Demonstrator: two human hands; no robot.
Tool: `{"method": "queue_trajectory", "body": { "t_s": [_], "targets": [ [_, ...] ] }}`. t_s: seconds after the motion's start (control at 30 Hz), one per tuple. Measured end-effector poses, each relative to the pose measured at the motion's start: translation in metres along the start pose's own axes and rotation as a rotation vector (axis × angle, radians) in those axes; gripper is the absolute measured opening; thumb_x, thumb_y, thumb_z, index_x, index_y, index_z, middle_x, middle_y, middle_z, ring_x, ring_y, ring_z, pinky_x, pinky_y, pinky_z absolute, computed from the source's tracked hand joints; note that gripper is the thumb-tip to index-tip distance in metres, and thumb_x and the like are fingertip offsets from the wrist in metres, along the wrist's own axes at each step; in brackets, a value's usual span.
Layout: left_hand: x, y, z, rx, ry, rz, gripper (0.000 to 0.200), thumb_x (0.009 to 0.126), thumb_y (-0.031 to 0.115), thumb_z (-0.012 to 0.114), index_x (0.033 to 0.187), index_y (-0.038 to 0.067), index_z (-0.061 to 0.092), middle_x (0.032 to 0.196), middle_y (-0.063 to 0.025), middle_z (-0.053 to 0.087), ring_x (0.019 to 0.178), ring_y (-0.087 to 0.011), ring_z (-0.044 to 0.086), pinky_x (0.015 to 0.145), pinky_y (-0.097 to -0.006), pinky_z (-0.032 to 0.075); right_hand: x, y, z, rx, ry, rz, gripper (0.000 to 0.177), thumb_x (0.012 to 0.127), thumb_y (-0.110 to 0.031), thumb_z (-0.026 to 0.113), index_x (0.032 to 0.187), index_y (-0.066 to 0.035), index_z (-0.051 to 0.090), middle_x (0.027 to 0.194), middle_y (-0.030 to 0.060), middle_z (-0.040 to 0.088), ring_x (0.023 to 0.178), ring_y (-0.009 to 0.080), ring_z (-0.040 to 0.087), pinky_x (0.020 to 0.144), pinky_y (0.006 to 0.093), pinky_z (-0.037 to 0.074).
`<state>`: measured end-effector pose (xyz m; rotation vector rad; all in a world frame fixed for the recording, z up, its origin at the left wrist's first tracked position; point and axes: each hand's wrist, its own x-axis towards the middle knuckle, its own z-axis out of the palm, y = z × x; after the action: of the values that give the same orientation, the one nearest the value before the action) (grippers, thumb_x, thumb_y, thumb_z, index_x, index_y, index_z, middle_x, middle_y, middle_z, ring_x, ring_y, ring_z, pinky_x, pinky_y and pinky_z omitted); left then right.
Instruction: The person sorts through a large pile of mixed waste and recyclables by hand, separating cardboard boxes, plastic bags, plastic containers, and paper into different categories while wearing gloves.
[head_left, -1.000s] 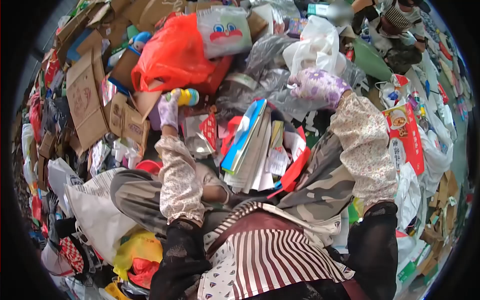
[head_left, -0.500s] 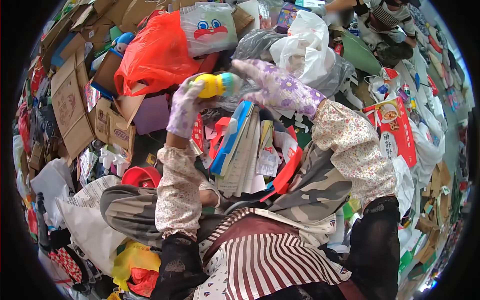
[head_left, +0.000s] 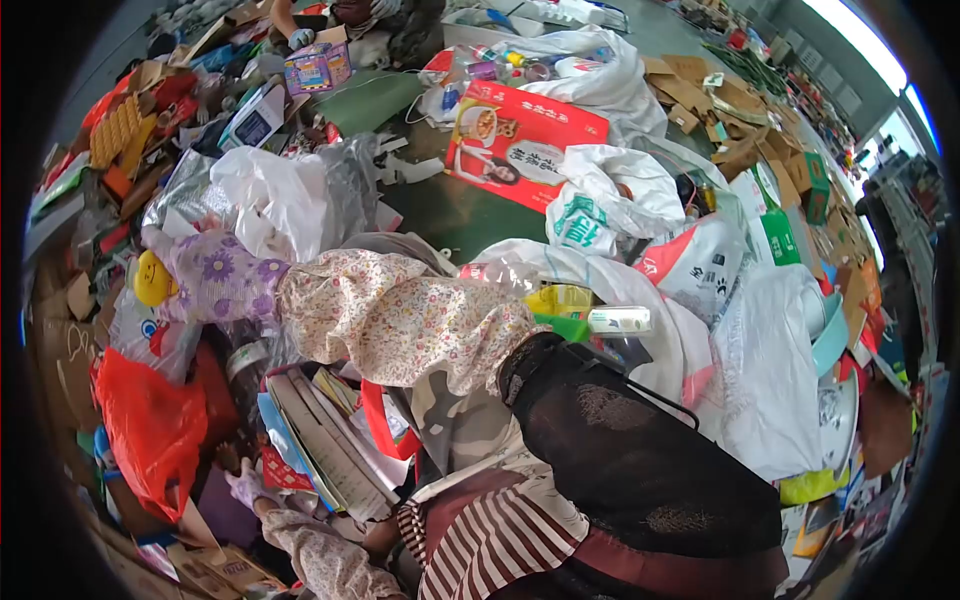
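Observation:
My right hand (head_left: pixel 215 272), in a white glove with purple flowers, grips a small rounded yellow toy (head_left: pixel 153 279) with a face on it. The arm reaches out to the left, beside a crumpled white plastic bag (head_left: pixel 270 200). Below, my left hand (head_left: pixel 247 487) wears a matching glove and has its fingers stretched out, with nothing visible in them. It is near a purple sheet (head_left: pixel 222 508) and a red plastic bag (head_left: pixel 150 425). Between my arms stands a bundle of papers and booklets (head_left: pixel 325 440).
A red printed box (head_left: pixel 520 143) lies ahead among white sacks (head_left: pixel 760 370) and bags. Flattened cardboard (head_left: pixel 60 375) is piled at the left. At the top, another person's gloved hand (head_left: pixel 301 39) is by a purple box (head_left: pixel 318 68).
The view has swung to the right. The yellow toy has passed from my left hand to my right. My left hand has dropped lower, away from the toy.

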<state>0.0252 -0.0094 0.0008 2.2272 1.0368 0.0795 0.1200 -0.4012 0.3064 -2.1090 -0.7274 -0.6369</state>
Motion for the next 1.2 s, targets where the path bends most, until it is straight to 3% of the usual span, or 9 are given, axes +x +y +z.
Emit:
{"method": "queue_trajectory", "body": {
  "t_s": [0.07,0.3,0.43,0.53,0.7,0.77,1.03,1.13,1.2],
  "targets": [
    [-0.015,-0.013,0.034,-0.077,-0.066,-0.067,0.074,0.075,0.032,0.071,0.137,0.005,0.042,0.098,-0.0177,0.065,0.087,-0.0296,0.062,0.078,-0.0373,0.051,-0.003,0.005,-0.018,0.053,0.25,0.007,0.078,0.075,-0.039,0.068,0.133,0.001,0.035,0.09,0.0207,0.064,0.082,0.0359,0.066,0.068,0.0416,0.052],
    [0.011,-0.019,0.111,-0.674,-0.434,-0.099,0.06,0.077,0.024,0.068,0.131,0.005,0.047,0.095,-0.0143,0.065,0.083,-0.0265,0.062,0.073,-0.0358,0.051,-0.138,0.035,-0.12,-0.082,0.592,0.278,0.085,0.08,-0.053,0.065,0.14,-0.005,0.03,0.097,0.0185,0.065,0.091,0.0309,0.066,0.078,0.04,0.054],
    [0.015,-0.01,0.129,-0.744,-0.491,-0.063,0.053,0.079,0.02,0.067,0.127,0.005,0.05,0.093,-0.0124,0.065,0.08,-0.0246,0.062,0.071,-0.0349,0.051,-0.324,0.073,-0.193,-0.098,0.314,0.874,0.077,0.079,-0.038,0.071,0.14,-0.008,0.034,0.107,0.0133,0.063,0.09,0.023,0.065,0.084,0.034,0.051],
    [0.013,-0.011,0.136,-0.794,-0.514,-0.045,0.047,0.08,0.016,0.066,0.124,0.004,0.053,0.092,-0.011,0.065,0.078,-0.0233,0.062,0.069,-0.0343,0.051,-0.396,-0.016,-0.238,-0.424,-0.212,1.362,0.064,0.073,-0.029,0.07,0.13,-0.011,0.048,0.103,0.0172,0.065,0.092,0.0297,0.064,0.082,0.0368,0.048],
    [0.052,-0.048,0.171,-0.899,-0.575,0.049,0.038,0.082,0.011,0.063,0.119,0.004,0.056,0.09,-0.0085,0.065,0.075,-0.021,0.062,0.066,-0.0333,0.051,-0.523,-0.06,-0.256,-0.407,-0.48,1.535,0.053,0.073,-0.035,0.069,0.118,-0.009,0.059,0.106,0.0162,0.064,0.096,0.0282,0.063,0.082,0.0361,0.048],
    [-0.022,0.012,0.116,-0.814,-0.446,0.064,0.024,0.079,0.009,0.062,0.102,0.001,0.061,0.085,-0.0071,0.064,0.071,-0.0188,0.061,0.06,-0.0323,0.049,-0.53,-0.059,-0.259,-0.501,-0.568,1.585,0.051,0.074,-0.035,0.068,0.117,-0.009,0.06,0.104,0.016,0.065,0.094,0.0287,0.064,0.081,0.037,0.049],
    [-0.037,0.01,0.111,-0.622,-0.422,0.104,0.02,0.08,0.012,0.063,0.097,0.002,0.061,0.069,-0.0072,0.061,0.047,-0.0162,0.055,0.042,-0.0311,0.044,-0.369,-0.042,-0.296,-1.066,-0.786,1.449,0.046,0.076,-0.038,0.066,0.112,-0.009,0.064,0.097,0.015,0.067,0.088,0.0309,0.066,0.077,0.0408,0.051],
    [-0.058,0.021,0.108,-0.298,-0.472,0.234,0.027,0.079,0.018,0.065,0.103,0.004,0.063,0.079,-0.0135,0.067,0.06,-0.0233,0.064,0.052,-0.0348,0.05,-0.267,-0.05,-0.282,-0.976,-0.431,0.957,0.042,0.081,-0.036,0.064,0.111,-0.007,0.063,0.093,0.0155,0.068,0.086,0.0323,0.065,0.075,0.043,0.05],
    [-0.076,0.032,0.107,0.111,-0.443,0.239,0.041,0.077,0.032,0.069,0.111,0.009,0.064,0.107,-0.0171,0.066,0.106,-0.0321,0.061,0.086,-0.0402,0.049,-0.197,-0.069,-0.246,-0.884,-0.263,0.728,0.04,0.084,-0.033,0.062,0.113,-0.006,0.061,0.095,0.0164,0.067,0.089,0.0333,0.064,0.077,0.0428,0.05]
  ]
}}
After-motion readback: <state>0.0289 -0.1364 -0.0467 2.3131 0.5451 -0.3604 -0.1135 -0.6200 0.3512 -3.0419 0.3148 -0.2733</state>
